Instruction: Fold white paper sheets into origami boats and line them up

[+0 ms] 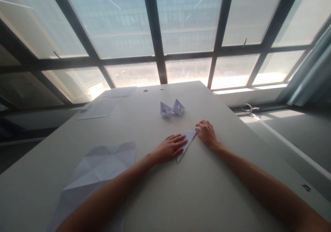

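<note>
A white sheet of paper folded into a triangle [188, 139] lies on the white table [160, 197]. My left hand [172, 147] rests flat on its left part, fingers spread and pressing it down. At the triangle's far right corner, my right hand [206, 132] has its fingers curled in, with thumb and fingertips closed on the paper's tip. The palm hides part of that corner's grip. Just beyond both hands stands a folded paper piece [172, 109] with two pointed, open halves joined in the middle.
A creased, unfolded paper sheet [103, 166] lies to the left, partly under my left forearm. More flat paper sheets [99, 108] lie at the far left. Large windows [188, 21] rise behind the table. A coiled white cable [249, 108] sits beyond the right edge.
</note>
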The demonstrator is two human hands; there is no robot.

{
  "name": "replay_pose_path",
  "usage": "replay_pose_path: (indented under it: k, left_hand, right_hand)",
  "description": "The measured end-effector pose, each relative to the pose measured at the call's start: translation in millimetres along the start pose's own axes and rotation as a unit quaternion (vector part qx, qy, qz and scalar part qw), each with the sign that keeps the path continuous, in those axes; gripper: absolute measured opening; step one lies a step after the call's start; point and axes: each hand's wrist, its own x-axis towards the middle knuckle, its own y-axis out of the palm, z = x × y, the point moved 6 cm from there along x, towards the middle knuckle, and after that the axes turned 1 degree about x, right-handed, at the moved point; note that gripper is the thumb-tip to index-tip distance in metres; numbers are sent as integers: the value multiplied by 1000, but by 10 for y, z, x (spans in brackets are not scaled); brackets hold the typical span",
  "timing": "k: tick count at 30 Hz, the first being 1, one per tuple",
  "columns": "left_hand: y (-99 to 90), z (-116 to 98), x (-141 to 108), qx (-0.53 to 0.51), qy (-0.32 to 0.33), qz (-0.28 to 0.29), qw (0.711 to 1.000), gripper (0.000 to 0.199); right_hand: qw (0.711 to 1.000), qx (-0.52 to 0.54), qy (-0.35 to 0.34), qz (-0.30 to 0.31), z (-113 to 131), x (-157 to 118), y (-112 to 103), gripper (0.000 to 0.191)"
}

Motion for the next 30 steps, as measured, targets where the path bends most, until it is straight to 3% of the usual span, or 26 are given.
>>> replay_pose_path:
  k: [4, 8, 12, 19, 25, 30]
  left_hand:
    - [-55, -13, 0, 35, -34, -35, 998, 40]
    - [-73, -15, -10, 22, -38, -58, 997, 36]
    - [12, 6, -6, -8, -8, -40, 999, 50]
    - [183, 97, 10, 11, -7, 37, 999, 64]
    - [165, 89, 7, 9, -11, 40, 999, 62]
    - [157, 110, 24, -11, -30, 23, 999, 55]
  right_hand:
    - [997, -25, -48, 46, 279, -145, 130, 38]
    - [981, -16, -118, 154, 506, -262, 363, 51]
    - [963, 2, -172, 207, 551, -291, 405, 55]
    - [971, -27, -114, 207, 416, -206, 373, 61]
    - [979, -46, -39, 192, 201, -77, 353, 60]
    - [991, -19, -7, 132, 77, -40, 314, 60]
